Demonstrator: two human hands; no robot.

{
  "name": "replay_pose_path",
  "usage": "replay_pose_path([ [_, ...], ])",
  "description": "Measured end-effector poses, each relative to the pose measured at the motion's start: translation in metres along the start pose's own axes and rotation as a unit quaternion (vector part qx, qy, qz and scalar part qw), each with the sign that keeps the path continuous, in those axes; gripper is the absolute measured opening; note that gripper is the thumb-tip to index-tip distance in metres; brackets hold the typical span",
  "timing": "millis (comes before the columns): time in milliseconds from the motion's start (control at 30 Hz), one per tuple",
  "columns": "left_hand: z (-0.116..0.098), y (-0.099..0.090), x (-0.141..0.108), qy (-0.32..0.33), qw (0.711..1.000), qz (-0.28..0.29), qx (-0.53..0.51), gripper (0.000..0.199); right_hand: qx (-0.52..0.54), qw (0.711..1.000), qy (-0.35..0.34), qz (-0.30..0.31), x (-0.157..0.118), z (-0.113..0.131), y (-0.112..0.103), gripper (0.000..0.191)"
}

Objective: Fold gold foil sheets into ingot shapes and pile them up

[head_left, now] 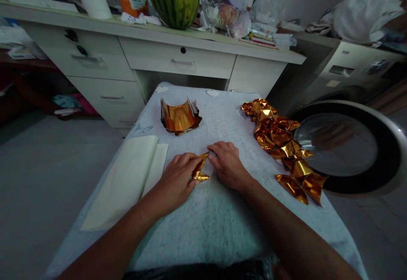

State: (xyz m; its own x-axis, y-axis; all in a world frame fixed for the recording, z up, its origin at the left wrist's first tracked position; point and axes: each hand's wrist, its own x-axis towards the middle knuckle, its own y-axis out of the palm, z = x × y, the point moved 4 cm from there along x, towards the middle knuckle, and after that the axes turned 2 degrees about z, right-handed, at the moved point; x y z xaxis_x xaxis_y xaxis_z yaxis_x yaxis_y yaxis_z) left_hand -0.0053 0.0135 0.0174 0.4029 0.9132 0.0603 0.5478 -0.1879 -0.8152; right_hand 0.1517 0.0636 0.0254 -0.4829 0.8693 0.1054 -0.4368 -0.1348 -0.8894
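A small piece of gold foil paper (199,170), partly folded with pointed corners, lies on the cloth between my hands. My left hand (179,177) grips its left side, thumb and fingers closed on it. At its upper right tip, my right hand (227,161) has thumb and forefinger close together; whether they pinch the foil is hard to make out. Beyond my hands stands a curved stack of gold foil sheets (179,118), its edges curled up. To the right runs a heap of folded gold foil pieces (276,138). Pale yellow paper sheets (127,178) lie at the left.
A light blue cloth (222,225) covers the table. Behind it stands a white desk (178,57) with drawers, bearing a half watermelon (173,2), plastic bags and packets. A washing machine's open round door (346,144) reaches up to the table's right edge.
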Motion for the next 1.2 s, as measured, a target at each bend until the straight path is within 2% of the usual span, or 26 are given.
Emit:
replay_pose_path([
  [200,0.000,0.002,-0.001,0.014,0.999,0.011,0.034,0.055,-0.043,0.995,0.087,-0.016,0.005,-0.007,0.003,0.018],
  [367,-0.004,0.001,0.001,0.015,0.997,0.032,0.069,0.056,-0.071,0.990,0.117,-0.028,0.003,-0.010,0.005,0.019],
  [533,-0.005,0.001,0.011,0.024,0.991,0.050,0.119,0.053,-0.057,0.992,0.110,-0.032,0.004,-0.011,0.007,0.013],
  [667,-0.004,0.000,0.018,0.045,0.987,0.075,0.134,0.046,0.003,0.994,0.106,-0.032,0.005,-0.014,0.004,0.010],
  [800,-0.004,-0.006,0.017,0.050,0.990,0.069,0.109,0.046,0.060,0.993,0.099,-0.025,0.006,-0.016,0.002,0.022],
  [933,-0.001,-0.008,0.013,0.052,0.996,0.042,0.061,0.047,0.047,0.996,0.072,-0.032,0.006,-0.015,0.001,0.022],
  [1033,-0.004,-0.007,0.013,0.082,0.995,0.053,0.036,0.040,0.031,0.998,0.043,-0.024,0.006,-0.010,0.003,0.022],
  [1200,-0.009,-0.011,0.014,0.093,0.993,0.077,0.007,0.024,0.004,0.999,0.047,0.008,0.008,-0.006,0.002,0.014],
])
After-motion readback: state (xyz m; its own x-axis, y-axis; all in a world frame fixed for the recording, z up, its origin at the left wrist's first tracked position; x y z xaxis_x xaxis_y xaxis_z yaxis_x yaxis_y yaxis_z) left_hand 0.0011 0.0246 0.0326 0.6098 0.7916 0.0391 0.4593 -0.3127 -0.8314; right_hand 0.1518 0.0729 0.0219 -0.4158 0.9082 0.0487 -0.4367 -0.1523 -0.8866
